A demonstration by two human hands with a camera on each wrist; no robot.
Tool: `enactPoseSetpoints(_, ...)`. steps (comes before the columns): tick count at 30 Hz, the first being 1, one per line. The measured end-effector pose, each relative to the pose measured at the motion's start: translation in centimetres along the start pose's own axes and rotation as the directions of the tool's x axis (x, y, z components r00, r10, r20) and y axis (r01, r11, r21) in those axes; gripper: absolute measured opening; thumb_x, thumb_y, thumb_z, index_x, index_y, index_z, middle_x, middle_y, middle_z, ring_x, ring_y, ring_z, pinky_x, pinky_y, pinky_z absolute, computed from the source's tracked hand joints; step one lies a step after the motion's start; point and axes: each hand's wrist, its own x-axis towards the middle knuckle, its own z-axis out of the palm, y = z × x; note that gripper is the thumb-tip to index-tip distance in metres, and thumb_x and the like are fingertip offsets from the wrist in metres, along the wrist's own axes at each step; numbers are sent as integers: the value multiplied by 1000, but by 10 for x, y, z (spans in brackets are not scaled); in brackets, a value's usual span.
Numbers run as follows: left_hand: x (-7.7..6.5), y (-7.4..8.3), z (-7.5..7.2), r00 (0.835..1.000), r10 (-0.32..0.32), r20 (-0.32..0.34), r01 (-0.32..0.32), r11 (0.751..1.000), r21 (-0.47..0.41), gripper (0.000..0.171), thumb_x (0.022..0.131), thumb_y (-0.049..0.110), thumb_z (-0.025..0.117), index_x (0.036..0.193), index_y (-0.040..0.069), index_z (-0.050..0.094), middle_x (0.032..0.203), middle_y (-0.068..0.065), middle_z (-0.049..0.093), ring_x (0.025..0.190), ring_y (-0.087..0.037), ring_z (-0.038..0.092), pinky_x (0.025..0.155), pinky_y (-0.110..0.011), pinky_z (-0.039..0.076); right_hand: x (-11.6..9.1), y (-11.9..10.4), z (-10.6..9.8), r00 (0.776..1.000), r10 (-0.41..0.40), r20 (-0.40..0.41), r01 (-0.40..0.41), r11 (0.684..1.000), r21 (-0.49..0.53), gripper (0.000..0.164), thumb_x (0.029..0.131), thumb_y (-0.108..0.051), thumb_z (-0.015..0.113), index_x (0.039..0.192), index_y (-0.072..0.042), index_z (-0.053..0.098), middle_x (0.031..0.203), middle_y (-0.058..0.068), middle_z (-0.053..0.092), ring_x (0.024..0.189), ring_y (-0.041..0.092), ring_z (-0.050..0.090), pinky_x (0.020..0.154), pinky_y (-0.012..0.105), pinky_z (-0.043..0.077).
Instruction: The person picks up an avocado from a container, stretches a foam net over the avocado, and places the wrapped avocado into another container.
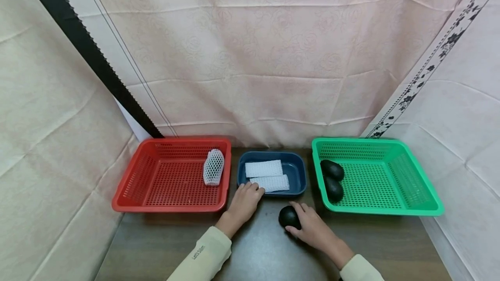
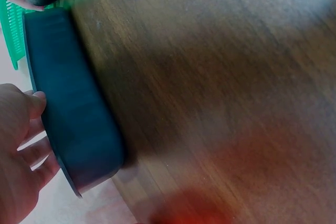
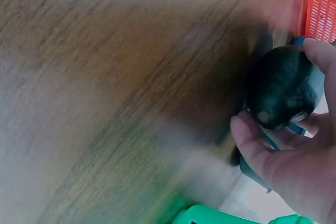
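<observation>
My right hand (image 1: 312, 225) holds a dark, smooth avocado (image 1: 289, 217) close over the table in front of the blue tray, with thumb and fingers around it. The right wrist view shows this avocado (image 3: 283, 87) with a pale spot at one end. My left hand (image 1: 246, 200) reaches over the front left rim of the small blue tray (image 1: 298, 172), fingertips right at the nearer of two flat white foam net sleeves (image 1: 275, 183). The other sleeve (image 1: 263, 168) lies behind it. In the left wrist view, the thumb is at the rim of the tray (image 2: 79, 98).
On the left stands a red basket (image 1: 168, 208) with one white-netted item (image 1: 213, 168) inside. A green basket (image 1: 384, 210) on the right holds two dark avocados (image 1: 333, 189) along its left wall. Cloth (image 1: 254, 55) hangs behind the table.
</observation>
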Motion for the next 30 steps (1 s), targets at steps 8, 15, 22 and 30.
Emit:
enactPoseSetpoints(8, 0, -1, 0, 1000, -3, 4, 3, 1000, 1, 20, 98, 11, 70, 115, 19, 75, 105, -2, 72, 93, -18, 63, 71, -28, 48, 1, -2, 0, 1000, 2, 21, -2, 1000, 3, 77, 89, -44, 79, 151, -14, 47, 137, 15, 59, 124, 32, 58, 101, 52, 52)
enactPoseSetpoints(15, 1, 0, -1, 1000, -7, 28, 7, 1000, 2, 20, 98, 13, 70, 116, 19, 75, 106, -2, 72, 94, -18, 64, 71, -28, 47, 2, -1, 0, 999, 22, 38, -23, 1000, 18, 82, 86, -39, 84, 153, -13, 43, 141, 17, 57, 128, 34, 57, 103, 53, 51)
enactPoseSetpoints(22, 1, 0, -1, 1000, -2, 28, 2, 1000, 5, 20, 99, 13, 69, 117, 19, 75, 107, -1, 72, 94, -18, 63, 72, -29, 49, 2, -1, 2, 999, 27, 40, -28, 999, 24, 82, 85, -32, 85, 153, -10, 44, 143, 18, 57, 130, 35, 56, 105, 54, 50)
enactPoseSetpoints(30, 1, 0, -2, 999, -7, 41, 8, 1000, -4, 21, 99, 13, 69, 118, 18, 75, 107, -2, 71, 95, -18, 63, 73, -29, 49, 2, 2, 3, 999, 15, 30, -15, 1000, -5, 87, 82, -35, 88, 153, -10, 43, 142, 19, 57, 128, 36, 56, 105, 54, 50)
